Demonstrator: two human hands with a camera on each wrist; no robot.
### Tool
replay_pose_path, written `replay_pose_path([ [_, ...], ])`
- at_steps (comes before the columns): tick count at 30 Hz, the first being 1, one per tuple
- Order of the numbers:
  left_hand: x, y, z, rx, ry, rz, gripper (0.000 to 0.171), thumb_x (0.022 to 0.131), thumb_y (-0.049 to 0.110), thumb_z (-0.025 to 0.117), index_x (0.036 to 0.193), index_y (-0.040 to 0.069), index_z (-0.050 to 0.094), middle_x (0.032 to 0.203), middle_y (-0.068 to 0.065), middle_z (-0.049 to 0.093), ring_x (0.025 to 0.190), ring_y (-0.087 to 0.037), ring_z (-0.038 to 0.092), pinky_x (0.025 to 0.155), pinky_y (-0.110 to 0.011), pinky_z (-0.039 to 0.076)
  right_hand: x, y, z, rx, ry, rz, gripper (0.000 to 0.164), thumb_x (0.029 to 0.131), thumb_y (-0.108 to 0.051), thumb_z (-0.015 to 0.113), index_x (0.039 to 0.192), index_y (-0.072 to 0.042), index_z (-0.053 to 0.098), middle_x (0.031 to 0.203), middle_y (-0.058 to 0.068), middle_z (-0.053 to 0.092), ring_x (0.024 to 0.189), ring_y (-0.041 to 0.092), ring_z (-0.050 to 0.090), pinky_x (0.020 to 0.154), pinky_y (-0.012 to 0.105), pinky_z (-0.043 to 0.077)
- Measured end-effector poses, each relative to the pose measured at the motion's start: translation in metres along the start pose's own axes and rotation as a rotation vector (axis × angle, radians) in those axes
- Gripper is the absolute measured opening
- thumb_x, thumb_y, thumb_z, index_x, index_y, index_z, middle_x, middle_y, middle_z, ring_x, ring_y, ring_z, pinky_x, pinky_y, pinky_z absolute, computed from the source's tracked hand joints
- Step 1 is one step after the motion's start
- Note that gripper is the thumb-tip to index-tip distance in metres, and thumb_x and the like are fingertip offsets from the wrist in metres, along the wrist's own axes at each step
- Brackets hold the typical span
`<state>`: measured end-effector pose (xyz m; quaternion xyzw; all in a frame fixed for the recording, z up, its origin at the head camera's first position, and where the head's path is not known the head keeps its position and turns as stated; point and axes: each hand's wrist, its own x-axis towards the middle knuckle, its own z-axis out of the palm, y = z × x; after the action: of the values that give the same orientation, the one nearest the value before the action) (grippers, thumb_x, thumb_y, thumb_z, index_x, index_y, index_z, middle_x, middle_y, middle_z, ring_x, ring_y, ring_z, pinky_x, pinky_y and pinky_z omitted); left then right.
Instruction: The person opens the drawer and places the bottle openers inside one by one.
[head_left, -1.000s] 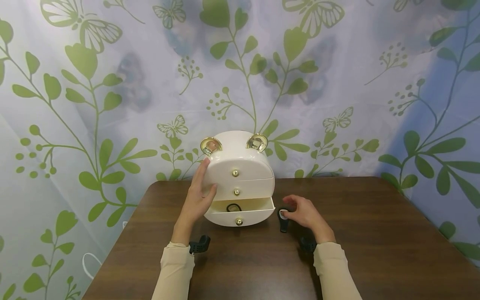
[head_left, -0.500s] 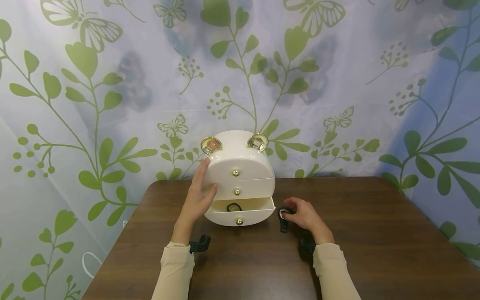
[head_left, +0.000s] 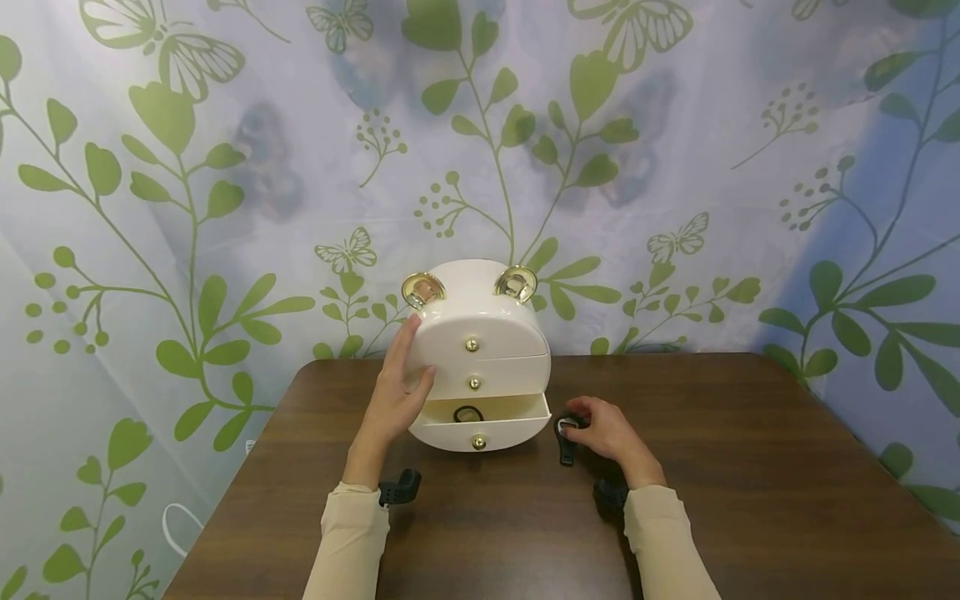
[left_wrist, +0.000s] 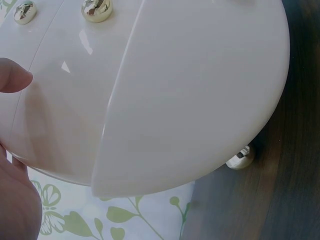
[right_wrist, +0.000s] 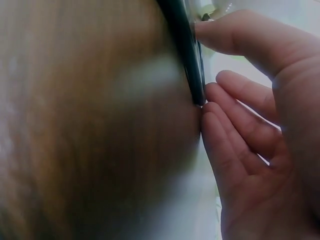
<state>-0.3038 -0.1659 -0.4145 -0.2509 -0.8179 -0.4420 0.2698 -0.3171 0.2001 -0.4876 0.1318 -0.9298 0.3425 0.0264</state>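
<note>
A white bear-shaped drawer box (head_left: 480,329) with gold ears and gold knobs stands on the table. Its bottom drawer (head_left: 502,437) is pulled out, and a dark ring-shaped item (head_left: 459,411) lies inside. My left hand (head_left: 386,404) rests against the box's left side, fingers fairly straight along it and thumb (left_wrist: 17,76) at the front face. To the right of the drawer, my right hand (head_left: 607,429) pinches a small dark item (head_left: 567,452) with a round head, a pale centre and a short tail. The right wrist view shows it edge-on at the thumb and fingertips.
The brown wooden table (head_left: 750,483) extends around the box. Behind it hangs a pale cloth (head_left: 712,167) with green leaves and butterflies. Dark wrist bands (head_left: 400,488) sit at both wrists, and a white cable (head_left: 177,530) loops at the table's left edge.
My right hand has settled slightly lower and a touch to the left around the dark item. The left hand, the box and its drawer stay in place.
</note>
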Motion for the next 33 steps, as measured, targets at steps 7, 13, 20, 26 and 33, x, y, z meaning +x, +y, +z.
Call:
replay_pose_path([
  [7, 0.0, 0.001, 0.0, -0.003, 0.0, -0.001, 0.082, 0.098, 0.006, 0.066, 0.166, 0.021, 0.023, 0.171, -0.003, 0.024, 0.158, -0.026, 0.019, 0.126, -0.052, 0.022, 0.001, -0.01, 0.002, 0.005, -0.017, -0.017, 0.051, 0.081, -0.024, 0.084, 0.12, 0.004, 0.07, 0.112, 0.018, 0.072, 0.105, 0.035, 0.068, 0.096, 0.052, 0.053],
  [13, -0.001, 0.003, 0.0, -0.009, 0.001, -0.013, 0.082, 0.098, 0.006, 0.066, 0.166, 0.021, 0.023, 0.171, -0.003, 0.024, 0.158, -0.026, 0.019, 0.126, -0.051, 0.021, 0.003, -0.013, 0.008, -0.011, -0.028, -0.029, 0.049, 0.078, -0.023, 0.086, 0.118, 0.003, 0.071, 0.11, 0.015, 0.072, 0.104, 0.033, 0.068, 0.096, 0.052, 0.054],
  [20, 0.0, 0.003, 0.0, -0.008, 0.005, -0.006, 0.082, 0.098, 0.005, 0.066, 0.166, 0.02, 0.023, 0.171, -0.003, 0.024, 0.158, -0.026, 0.019, 0.127, -0.049, 0.021, 0.005, -0.014, 0.01, -0.03, -0.03, -0.035, 0.05, 0.077, -0.024, 0.087, 0.118, 0.002, 0.071, 0.109, 0.014, 0.072, 0.104, 0.032, 0.068, 0.095, 0.051, 0.054],
  [26, 0.0, 0.002, 0.0, -0.016, 0.004, -0.004, 0.082, 0.098, 0.004, 0.066, 0.166, 0.021, 0.023, 0.171, -0.002, 0.024, 0.159, -0.024, 0.018, 0.127, -0.049, 0.021, 0.004, -0.016, 0.006, -0.047, -0.04, -0.033, 0.046, 0.077, -0.023, 0.088, 0.114, -0.001, 0.074, 0.105, 0.01, 0.073, 0.099, 0.029, 0.068, 0.093, 0.049, 0.054],
  [33, 0.0, 0.002, 0.0, -0.019, -0.001, -0.012, 0.082, 0.099, 0.006, 0.066, 0.166, 0.023, 0.023, 0.171, -0.001, 0.023, 0.159, -0.024, 0.018, 0.126, -0.05, 0.021, 0.004, -0.019, 0.005, -0.054, -0.063, -0.028, 0.044, 0.077, -0.018, 0.087, 0.114, 0.001, 0.073, 0.103, 0.011, 0.073, 0.098, 0.028, 0.067, 0.092, 0.049, 0.054],
])
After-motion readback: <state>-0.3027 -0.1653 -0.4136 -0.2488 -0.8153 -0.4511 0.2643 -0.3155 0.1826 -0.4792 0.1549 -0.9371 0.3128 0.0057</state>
